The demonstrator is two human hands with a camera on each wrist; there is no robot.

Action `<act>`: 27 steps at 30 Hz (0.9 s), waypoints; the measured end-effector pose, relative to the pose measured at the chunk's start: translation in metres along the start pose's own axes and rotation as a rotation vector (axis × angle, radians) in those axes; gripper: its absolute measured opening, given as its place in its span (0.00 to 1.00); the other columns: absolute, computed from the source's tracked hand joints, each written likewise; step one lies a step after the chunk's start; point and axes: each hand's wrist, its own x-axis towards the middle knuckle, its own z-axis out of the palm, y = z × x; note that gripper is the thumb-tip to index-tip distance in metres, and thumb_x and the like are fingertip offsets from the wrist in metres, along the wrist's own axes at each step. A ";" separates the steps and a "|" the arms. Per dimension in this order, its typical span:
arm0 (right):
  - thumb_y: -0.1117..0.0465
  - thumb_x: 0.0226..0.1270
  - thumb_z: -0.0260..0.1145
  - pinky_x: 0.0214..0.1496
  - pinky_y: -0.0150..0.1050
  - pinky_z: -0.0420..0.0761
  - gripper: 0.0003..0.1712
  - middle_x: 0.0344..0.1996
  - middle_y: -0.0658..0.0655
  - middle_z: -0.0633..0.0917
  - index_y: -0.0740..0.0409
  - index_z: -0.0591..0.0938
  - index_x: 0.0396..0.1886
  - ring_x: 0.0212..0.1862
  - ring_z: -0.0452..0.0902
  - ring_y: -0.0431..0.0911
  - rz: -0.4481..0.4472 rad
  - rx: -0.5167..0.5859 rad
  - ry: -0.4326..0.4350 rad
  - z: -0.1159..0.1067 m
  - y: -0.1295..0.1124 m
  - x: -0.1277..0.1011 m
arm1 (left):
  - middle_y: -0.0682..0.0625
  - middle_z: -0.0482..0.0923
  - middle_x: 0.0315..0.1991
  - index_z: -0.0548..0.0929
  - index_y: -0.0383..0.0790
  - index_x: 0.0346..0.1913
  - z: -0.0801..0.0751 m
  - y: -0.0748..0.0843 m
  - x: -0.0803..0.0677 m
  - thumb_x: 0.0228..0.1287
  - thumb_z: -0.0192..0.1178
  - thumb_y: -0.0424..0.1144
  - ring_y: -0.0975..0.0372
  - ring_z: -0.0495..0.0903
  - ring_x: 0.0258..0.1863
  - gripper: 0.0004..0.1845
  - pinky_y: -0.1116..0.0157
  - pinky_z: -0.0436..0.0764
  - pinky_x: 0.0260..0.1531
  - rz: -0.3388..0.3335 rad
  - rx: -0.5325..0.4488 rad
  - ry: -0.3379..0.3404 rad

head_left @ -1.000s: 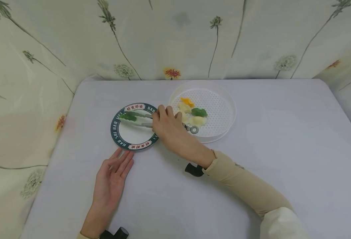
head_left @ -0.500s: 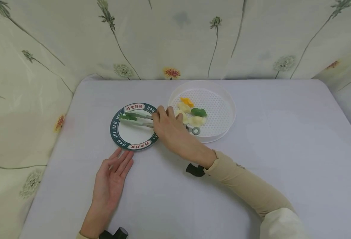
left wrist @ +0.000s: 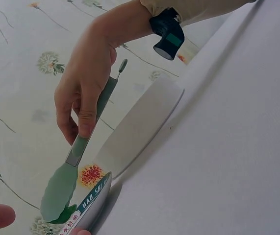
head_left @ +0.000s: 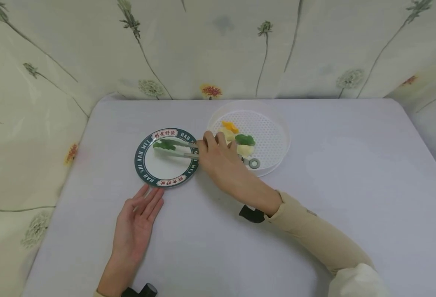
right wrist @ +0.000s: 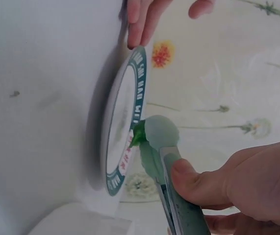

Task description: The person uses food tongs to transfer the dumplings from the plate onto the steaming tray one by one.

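My right hand (head_left: pixel 223 165) grips a pair of tongs (head_left: pixel 184 156) with pale green tips. The tips (left wrist: pixel 60 193) hang over the plate (head_left: pixel 140 165), which is white with a dark green lettered rim. A small dark green piece (right wrist: pixel 139 134) shows at the tips, above the plate's far left part; its kind is unclear. My left hand (head_left: pixel 134 227) lies palm up at the plate's near edge, fingers extended, fingertips at the rim. To the right, partly behind my right hand, stands a round white perforated tray (head_left: pixel 271 140).
Inside the tray lie an orange-yellow piece (head_left: pixel 230 126), a green piece (head_left: pixel 245 140) and pale yellow pieces (head_left: pixel 245 150). A white cloth covers the table (head_left: pixel 351 173). A flower-print curtain (head_left: pixel 236 53) hangs behind it.
My right hand has shifted slightly right with the tongs, and the green piece at their tips has moved the same way. My left hand stays at the plate rim.
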 end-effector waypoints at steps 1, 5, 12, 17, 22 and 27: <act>0.64 0.81 0.64 0.39 0.47 0.78 0.19 0.53 0.63 0.77 0.66 0.79 0.65 0.50 0.71 0.58 0.004 -0.003 -0.002 -0.002 0.001 -0.001 | 0.44 0.57 0.84 0.50 0.44 0.88 0.000 0.000 0.000 0.86 0.39 0.42 0.59 0.66 0.83 0.33 0.66 0.69 0.84 0.000 -0.002 0.001; 0.58 0.81 0.66 0.42 0.49 0.79 0.22 0.53 0.62 0.76 0.65 0.78 0.66 0.52 0.71 0.59 0.018 0.016 0.009 -0.008 0.005 -0.008 | 0.44 0.57 0.84 0.51 0.45 0.88 0.000 -0.001 0.000 0.86 0.39 0.42 0.59 0.67 0.83 0.33 0.66 0.70 0.83 0.003 0.002 0.000; 0.53 0.81 0.66 0.42 0.50 0.76 0.24 0.53 0.62 0.74 0.64 0.76 0.64 0.54 0.70 0.61 0.067 0.052 0.042 -0.022 0.018 -0.023 | 0.44 0.58 0.83 0.51 0.45 0.88 0.000 -0.001 0.000 0.86 0.39 0.43 0.59 0.67 0.83 0.33 0.66 0.69 0.83 0.005 0.018 0.002; 0.55 0.81 0.66 0.40 0.51 0.75 0.24 0.56 0.65 0.74 0.65 0.74 0.65 0.55 0.70 0.62 0.111 0.074 0.052 -0.031 0.030 -0.033 | 0.44 0.58 0.83 0.51 0.45 0.88 0.000 -0.001 0.000 0.86 0.40 0.43 0.59 0.67 0.83 0.33 0.66 0.70 0.83 0.005 0.012 0.001; 0.57 0.80 0.67 0.39 0.51 0.74 0.28 0.59 0.67 0.74 0.68 0.72 0.70 0.55 0.69 0.63 0.131 0.076 0.062 -0.038 0.047 -0.043 | 0.44 0.58 0.83 0.51 0.45 0.87 -0.001 -0.001 -0.001 0.86 0.39 0.42 0.59 0.67 0.83 0.32 0.66 0.70 0.83 0.012 0.007 -0.006; 0.59 0.83 0.62 0.37 0.49 0.70 0.27 0.60 0.69 0.73 0.72 0.72 0.71 0.54 0.68 0.64 0.169 0.077 0.055 -0.042 0.067 -0.054 | 0.44 0.58 0.83 0.51 0.45 0.88 0.000 -0.001 -0.001 0.86 0.39 0.42 0.59 0.67 0.83 0.32 0.66 0.70 0.83 0.006 -0.007 -0.007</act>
